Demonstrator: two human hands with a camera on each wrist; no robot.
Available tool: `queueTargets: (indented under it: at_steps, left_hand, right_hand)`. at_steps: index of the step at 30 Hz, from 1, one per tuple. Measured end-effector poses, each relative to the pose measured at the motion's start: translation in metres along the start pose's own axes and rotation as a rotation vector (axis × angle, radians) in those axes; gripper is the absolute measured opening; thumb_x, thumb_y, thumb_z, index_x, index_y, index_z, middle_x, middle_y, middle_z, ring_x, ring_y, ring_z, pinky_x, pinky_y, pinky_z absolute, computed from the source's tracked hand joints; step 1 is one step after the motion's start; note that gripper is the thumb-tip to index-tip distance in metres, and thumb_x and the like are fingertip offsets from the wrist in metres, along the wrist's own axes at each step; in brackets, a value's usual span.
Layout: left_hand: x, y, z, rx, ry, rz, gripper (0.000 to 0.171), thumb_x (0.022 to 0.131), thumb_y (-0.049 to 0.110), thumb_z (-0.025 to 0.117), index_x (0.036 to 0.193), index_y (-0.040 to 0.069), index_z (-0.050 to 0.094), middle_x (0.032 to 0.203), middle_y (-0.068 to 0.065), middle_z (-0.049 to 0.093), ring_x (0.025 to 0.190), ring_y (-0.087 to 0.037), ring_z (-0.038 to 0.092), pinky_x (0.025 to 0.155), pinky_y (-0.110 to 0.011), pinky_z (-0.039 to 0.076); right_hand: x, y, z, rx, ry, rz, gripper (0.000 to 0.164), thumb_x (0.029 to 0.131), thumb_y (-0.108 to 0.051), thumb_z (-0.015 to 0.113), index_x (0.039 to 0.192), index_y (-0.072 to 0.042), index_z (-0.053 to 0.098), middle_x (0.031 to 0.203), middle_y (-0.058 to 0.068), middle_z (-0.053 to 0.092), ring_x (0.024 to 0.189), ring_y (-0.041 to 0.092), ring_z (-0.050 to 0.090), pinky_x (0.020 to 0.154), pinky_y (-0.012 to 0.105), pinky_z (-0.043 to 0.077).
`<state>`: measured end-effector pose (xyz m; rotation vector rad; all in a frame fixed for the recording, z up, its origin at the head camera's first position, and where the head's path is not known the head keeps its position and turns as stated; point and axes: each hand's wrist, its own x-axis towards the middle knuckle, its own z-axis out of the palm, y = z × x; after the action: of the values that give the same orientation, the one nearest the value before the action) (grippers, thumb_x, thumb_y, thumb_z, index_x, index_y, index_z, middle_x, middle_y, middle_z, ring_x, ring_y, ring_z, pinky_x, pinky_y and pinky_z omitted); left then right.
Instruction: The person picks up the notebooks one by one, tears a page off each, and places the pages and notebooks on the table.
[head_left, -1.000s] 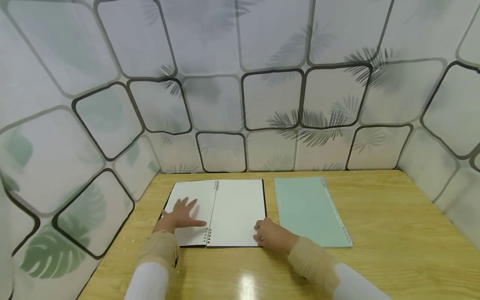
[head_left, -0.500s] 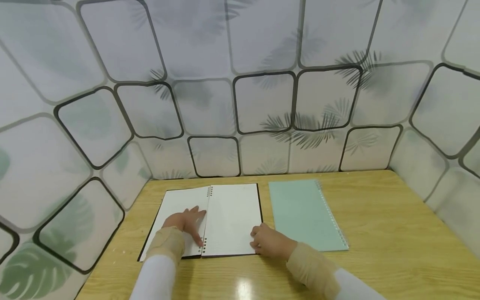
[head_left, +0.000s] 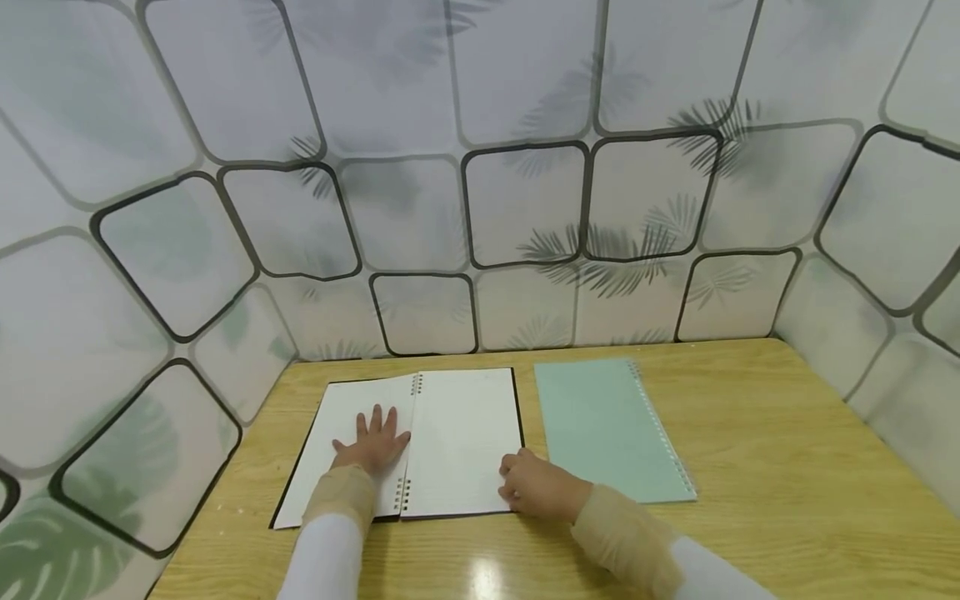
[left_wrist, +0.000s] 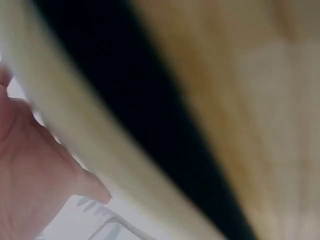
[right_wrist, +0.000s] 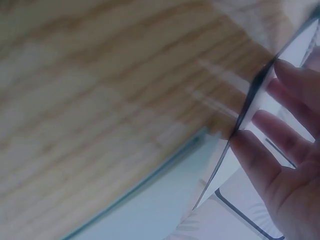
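Your left hand (head_left: 371, 450) lies fingers spread on the left page (head_left: 348, 408) of the open notebook (head_left: 467, 442), itself left of the green notebook (head_left: 611, 425). Your right hand (head_left: 542, 485) curls at the open one's near right corner; whether it pinches paper, I can't tell. Careful: a hard tug there could tear sheets at the rings (head_left: 406, 497)!

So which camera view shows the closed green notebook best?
The head view: the green notebook shows almost whole there, spiral binding included, its near left corner behind the right hand. The right wrist view catches just a cropped corner; the left wrist view shows none.
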<state>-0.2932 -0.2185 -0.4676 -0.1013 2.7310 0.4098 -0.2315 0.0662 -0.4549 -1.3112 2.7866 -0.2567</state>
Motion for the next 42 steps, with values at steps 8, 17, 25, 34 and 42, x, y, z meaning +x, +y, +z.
queueTargets:
  at_steps: [8, 17, 25, 34, 42]
  left_hand:
    - [0.003, -0.002, 0.010, 0.003, 0.052, -0.006, 0.067, 0.097, 0.046, 0.029, 0.149, 0.011, 0.006, 0.156, -0.016, -0.008, 0.141, -0.041, -0.012, 0.099, -0.075, -0.007]
    - [-0.003, -0.003, 0.014, 0.017, 0.089, -0.011, 0.066, 0.097, 0.046, 0.029, 0.149, 0.010, 0.008, 0.156, -0.017, -0.005, 0.141, -0.043, -0.009, 0.099, -0.076, -0.005]
    - [-0.005, 0.000, 0.012, 0.015, 0.081, -0.004, 0.065, 0.097, 0.044, 0.030, 0.149, 0.010, 0.011, 0.156, -0.017, -0.004, 0.141, -0.043, -0.009, 0.099, -0.076, -0.004]
    - [0.000, -0.001, 0.007, 0.042, 0.091, -0.016, 0.065, 0.097, 0.045, 0.031, 0.149, 0.011, 0.012, 0.156, -0.017, -0.002, 0.142, -0.043, -0.007, 0.099, -0.077, -0.002]
    - [-0.003, 0.000, 0.012, 0.057, 0.090, -0.011, 0.063, 0.098, 0.045, 0.029, 0.149, 0.011, 0.014, 0.156, -0.016, 0.000, 0.142, -0.043, -0.004, 0.099, -0.076, 0.001]
  right_hand:
    - [0.011, 0.004, -0.018, 0.223, -0.164, 0.148, 0.015, 0.081, -0.012, 0.068, 0.095, -0.008, 0.074, 0.100, 0.003, 0.063, 0.093, 0.018, 0.057, 0.082, 0.026, 0.049]
    - [0.047, 0.041, -0.010, 0.250, -0.075, 0.569, 0.030, 0.083, -0.026, 0.064, 0.095, 0.002, 0.065, 0.112, 0.018, 0.057, 0.104, 0.033, 0.052, 0.085, 0.047, 0.047]
    - [0.066, 0.048, 0.003, 0.116, -0.060, 0.733, 0.040, 0.081, -0.040, 0.064, 0.096, -0.003, 0.065, 0.125, 0.018, 0.046, 0.119, 0.035, 0.039, 0.091, 0.057, 0.039]
    - [0.077, 0.041, -0.010, 0.152, -0.045, 0.751, 0.032, 0.080, -0.029, 0.065, 0.099, -0.004, 0.064, 0.117, 0.017, 0.050, 0.113, 0.033, 0.041, 0.091, 0.056, 0.037]
    - [0.099, 0.079, 0.011, 0.157, 0.005, 0.709, 0.058, 0.083, -0.033, 0.059, 0.134, -0.010, 0.046, 0.139, 0.011, 0.045, 0.128, 0.035, 0.036, 0.096, 0.061, 0.033]
